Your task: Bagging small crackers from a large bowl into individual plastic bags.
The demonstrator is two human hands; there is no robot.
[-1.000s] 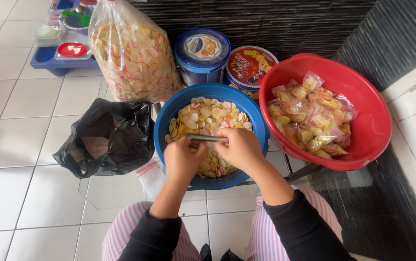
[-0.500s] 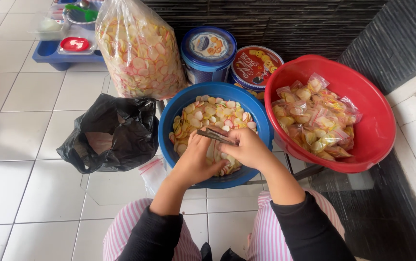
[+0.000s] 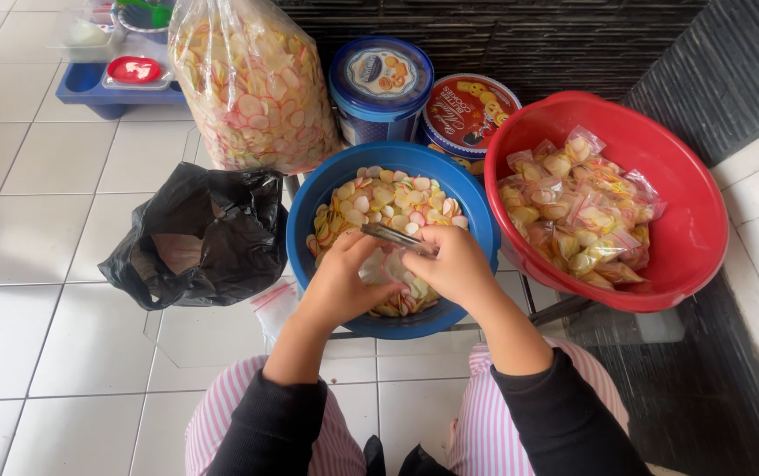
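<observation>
Small clear bag [image 3: 394,264]: held between both hands, right over the blue basin [image 3: 309,211], its mouth stretched along a dark strip.
Right hand [image 3: 455,267]: fingers pinched shut on the bag's top edge.
Left hand [image 3: 340,280]: thumb and fingers closed on the other end of that edge.
Crackers [image 3: 379,198]: pink, yellow and white discs, piled directly beneath the grip.
Red basin [image 3: 692,229]: just right of the grip, heaped with filled packets [image 3: 578,211].
Big clear sack [image 3: 251,84]: beyond the hands, to the left, full of crackers.
Two round tins [image 3: 379,79]: beyond the hands, behind the blue basin.
Black plastic bag [image 3: 198,238]: left of the grip, on the floor.
</observation>
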